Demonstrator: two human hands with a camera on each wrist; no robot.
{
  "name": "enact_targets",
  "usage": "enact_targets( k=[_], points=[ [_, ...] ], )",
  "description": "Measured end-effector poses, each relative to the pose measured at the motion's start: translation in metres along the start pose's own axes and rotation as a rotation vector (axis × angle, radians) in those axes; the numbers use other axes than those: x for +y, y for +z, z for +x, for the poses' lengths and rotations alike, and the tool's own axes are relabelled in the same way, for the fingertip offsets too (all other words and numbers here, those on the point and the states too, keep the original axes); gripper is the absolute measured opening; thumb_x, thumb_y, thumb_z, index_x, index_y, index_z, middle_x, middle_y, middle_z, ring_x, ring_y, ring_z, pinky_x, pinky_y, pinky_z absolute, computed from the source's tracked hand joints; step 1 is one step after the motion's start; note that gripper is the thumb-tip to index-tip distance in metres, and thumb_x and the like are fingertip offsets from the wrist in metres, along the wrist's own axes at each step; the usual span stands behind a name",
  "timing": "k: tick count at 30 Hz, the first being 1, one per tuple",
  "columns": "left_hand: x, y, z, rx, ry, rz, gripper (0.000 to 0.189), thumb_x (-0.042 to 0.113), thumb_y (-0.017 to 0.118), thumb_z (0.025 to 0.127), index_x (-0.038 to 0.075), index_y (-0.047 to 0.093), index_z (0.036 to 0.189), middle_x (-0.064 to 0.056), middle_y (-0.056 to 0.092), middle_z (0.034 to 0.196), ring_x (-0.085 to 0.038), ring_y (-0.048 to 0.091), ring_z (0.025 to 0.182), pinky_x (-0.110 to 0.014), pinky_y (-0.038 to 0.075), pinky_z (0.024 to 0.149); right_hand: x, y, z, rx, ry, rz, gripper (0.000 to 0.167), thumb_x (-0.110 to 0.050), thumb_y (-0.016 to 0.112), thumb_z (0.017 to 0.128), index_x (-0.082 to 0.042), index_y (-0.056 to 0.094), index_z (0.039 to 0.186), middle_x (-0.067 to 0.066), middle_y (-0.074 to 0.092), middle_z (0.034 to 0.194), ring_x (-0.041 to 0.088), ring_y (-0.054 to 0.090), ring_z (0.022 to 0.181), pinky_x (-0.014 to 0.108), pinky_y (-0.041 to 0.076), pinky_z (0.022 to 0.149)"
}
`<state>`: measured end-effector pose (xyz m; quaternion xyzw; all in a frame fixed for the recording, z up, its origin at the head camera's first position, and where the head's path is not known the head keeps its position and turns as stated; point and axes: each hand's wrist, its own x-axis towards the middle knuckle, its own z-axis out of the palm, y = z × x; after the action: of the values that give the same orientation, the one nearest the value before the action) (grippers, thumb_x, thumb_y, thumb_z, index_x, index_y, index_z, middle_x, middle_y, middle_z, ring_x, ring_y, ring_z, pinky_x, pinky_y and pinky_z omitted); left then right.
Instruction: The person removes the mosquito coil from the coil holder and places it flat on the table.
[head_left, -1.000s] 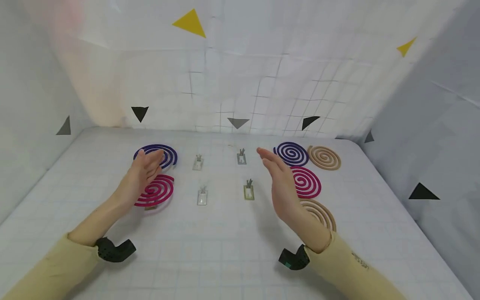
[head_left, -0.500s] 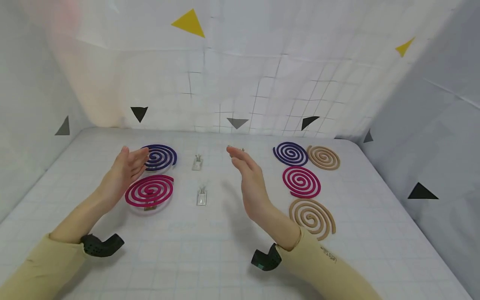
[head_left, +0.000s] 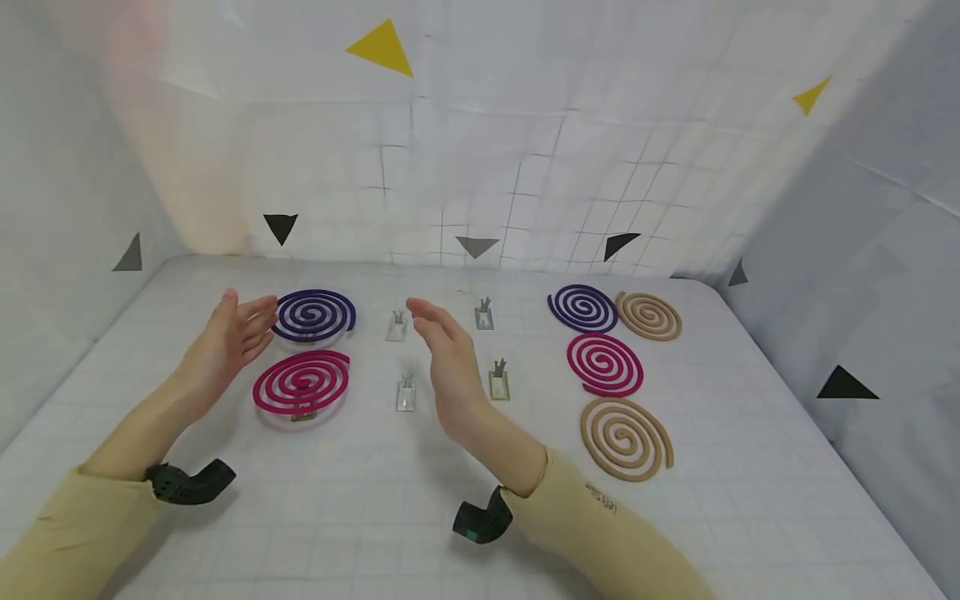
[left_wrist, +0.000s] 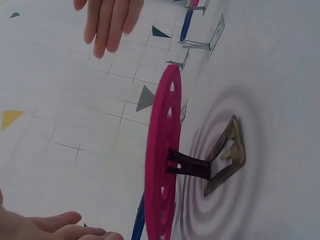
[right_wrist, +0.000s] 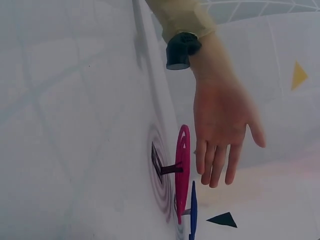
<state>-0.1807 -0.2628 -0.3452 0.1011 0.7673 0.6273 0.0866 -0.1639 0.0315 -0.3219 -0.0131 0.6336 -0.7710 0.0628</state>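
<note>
My left hand (head_left: pixel 228 346) hovers with straight fingers beside a dark blue mosquito coil (head_left: pixel 312 315). A pink mosquito coil (head_left: pixel 303 381) lies just in front of that one, raised off the table on a small metal coil stand (left_wrist: pixel 240 152). My right hand (head_left: pixel 453 371) is held edge-down over the middle, its fingers extended and holding nothing. Around it are several bare metal stands, among them one near its fingertips (head_left: pixel 397 327), one left of the palm (head_left: pixel 406 394) and one right of it (head_left: pixel 499 383). The right wrist view shows my left palm (right_wrist: pixel 220 115) facing inward.
On the right of the table lie a blue coil (head_left: pixel 582 309), a tan coil (head_left: pixel 648 317), a pink coil (head_left: pixel 604 364) and another tan coil (head_left: pixel 627 439). White sheet walls (head_left: pixel 480 150) with coloured triangles enclose the table at the back and sides.
My right hand has moved left from beside the right-hand coils to the middle stands. My left hand has shifted left, off the blue and pink coils. The coils stay in place.
</note>
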Motion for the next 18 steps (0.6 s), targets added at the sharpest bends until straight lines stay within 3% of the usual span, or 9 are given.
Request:
enact_targets(
  k=[4, 10, 14, 16, 18],
  points=[
    [-0.002, -0.007, -0.002, -0.040, -0.018, 0.032, 0.087, 0.064, 0.005, 0.102, -0.003, 0.002, 0.158, -0.023, -0.002, 0.165, -0.042, 0.002, 0.151, -0.016, 0.028, 0.116, 0.006, 0.015, -0.001, -0.006, 0.015, 0.004, 0.034, -0.021, 0.048, 0.102, -0.019, 0.063, 0.133, -0.008, 0.056, 0.143, 0.017, 0.041, 0.141, 0.051, 0.017, 0.124],
    [-0.011, -0.027, -0.007, -0.191, -0.041, 0.060, 0.081, 0.058, -0.001, 0.103, -0.001, 0.002, 0.159, -0.023, -0.002, 0.166, -0.045, 0.004, 0.151, -0.008, 0.037, 0.105, 0.016, 0.038, -0.001, -0.024, 0.037, 0.019, 0.036, -0.027, 0.046, 0.103, -0.021, 0.061, 0.135, -0.005, 0.051, 0.148, 0.021, 0.041, 0.142, 0.051, 0.023, 0.123],
    [-0.017, -0.045, -0.009, -0.267, -0.011, 0.016, 0.077, 0.053, -0.002, 0.105, -0.003, 0.002, 0.158, -0.019, 0.001, 0.167, -0.014, 0.022, 0.152, -0.008, 0.038, 0.104, 0.025, 0.050, -0.001, -0.041, 0.039, -0.024, 0.039, -0.033, 0.044, 0.104, -0.023, 0.059, 0.138, -0.005, 0.050, 0.149, 0.020, 0.040, 0.143, 0.051, 0.025, 0.122],
    [-0.021, -0.053, -0.010, -0.300, 0.007, -0.042, 0.075, 0.050, -0.001, 0.106, -0.005, 0.001, 0.157, -0.011, 0.007, 0.169, 0.003, 0.033, 0.144, -0.009, 0.038, 0.106, 0.030, 0.053, -0.001, -0.039, 0.032, -0.050, 0.040, -0.034, 0.043, 0.104, -0.024, 0.058, 0.139, -0.005, 0.051, 0.148, 0.020, 0.040, 0.143, 0.051, 0.026, 0.121],
    [-0.023, -0.061, -0.011, -0.344, 0.013, -0.107, 0.073, 0.047, 0.000, 0.107, -0.005, 0.000, 0.157, 0.000, 0.017, 0.168, 0.011, 0.039, 0.136, -0.010, 0.038, 0.106, 0.035, 0.055, -0.002, -0.036, 0.029, -0.071, 0.041, -0.036, 0.043, 0.103, -0.024, 0.057, 0.140, -0.005, 0.051, 0.148, 0.020, 0.040, 0.143, 0.051, 0.026, 0.121]
  ],
)
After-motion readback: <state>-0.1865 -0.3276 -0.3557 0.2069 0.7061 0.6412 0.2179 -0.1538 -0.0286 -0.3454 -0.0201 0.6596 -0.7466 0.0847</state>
